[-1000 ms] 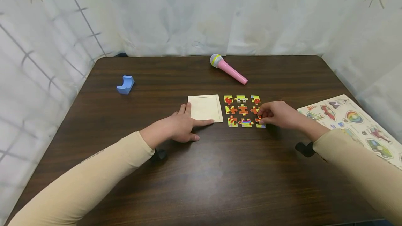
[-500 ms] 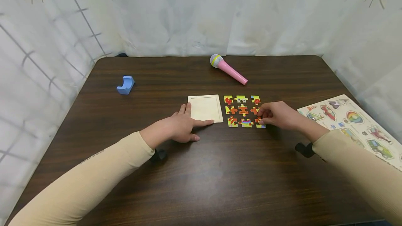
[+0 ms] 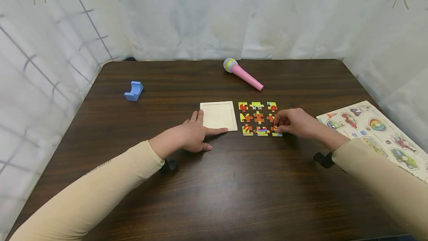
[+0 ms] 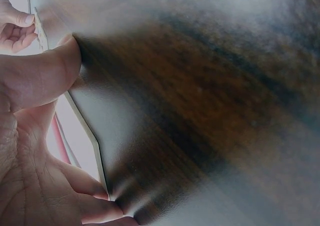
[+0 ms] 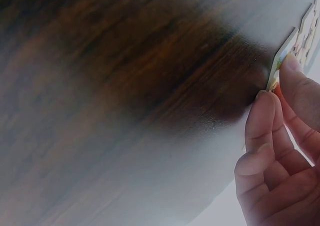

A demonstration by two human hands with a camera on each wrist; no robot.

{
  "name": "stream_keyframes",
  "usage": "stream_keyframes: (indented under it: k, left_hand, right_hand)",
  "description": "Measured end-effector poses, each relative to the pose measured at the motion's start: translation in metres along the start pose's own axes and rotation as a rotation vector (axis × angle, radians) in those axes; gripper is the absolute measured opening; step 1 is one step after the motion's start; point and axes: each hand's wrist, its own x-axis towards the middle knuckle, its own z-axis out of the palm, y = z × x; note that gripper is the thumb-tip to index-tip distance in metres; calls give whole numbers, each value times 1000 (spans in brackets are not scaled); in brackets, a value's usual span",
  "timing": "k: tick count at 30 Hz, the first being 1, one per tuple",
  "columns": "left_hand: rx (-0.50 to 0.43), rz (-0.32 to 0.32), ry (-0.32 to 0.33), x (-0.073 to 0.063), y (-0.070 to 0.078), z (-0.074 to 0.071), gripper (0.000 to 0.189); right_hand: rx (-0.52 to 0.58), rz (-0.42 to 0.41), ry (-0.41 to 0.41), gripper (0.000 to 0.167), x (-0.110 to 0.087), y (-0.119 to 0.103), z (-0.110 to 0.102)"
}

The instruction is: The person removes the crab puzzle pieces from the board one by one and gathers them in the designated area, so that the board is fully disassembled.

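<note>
My left hand (image 3: 192,134) rests along the left and near edges of a square wooden puzzle tray (image 3: 219,115), fingers spread. The tray's recess is bare pale wood. To its right, colourful jigsaw pieces (image 3: 258,117) lie in three slightly spaced rows on the table. At the near right corner of these rows, my right hand (image 3: 295,122) pinches a corner jigsaw piece (image 3: 277,134) between thumb and fingertips. In the right wrist view that piece (image 5: 283,53) is seen edge-on, low over the table, partly hidden by the thumb.
A pink toy microphone (image 3: 246,76) lies behind the pieces. A blue curved block (image 3: 134,91) stands at the back left. On the right, a larger picture puzzle board (image 3: 378,129) lies partly under the right forearm. Pale curtains (image 3: 200,18) hang behind the dark table (image 3: 207,196).
My right hand has shifted very slightly left with the corner jigsaw piece between its fingertips. The left hand and the tray have stayed in place.
</note>
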Motion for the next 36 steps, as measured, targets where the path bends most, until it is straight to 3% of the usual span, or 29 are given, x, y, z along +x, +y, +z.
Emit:
stream_keyframes:
  k: [36]
  left_hand:
    - [-2,1,3,0,0,0,71]
  right_hand:
    - [-8,10,-4,13,-1,3,-2]
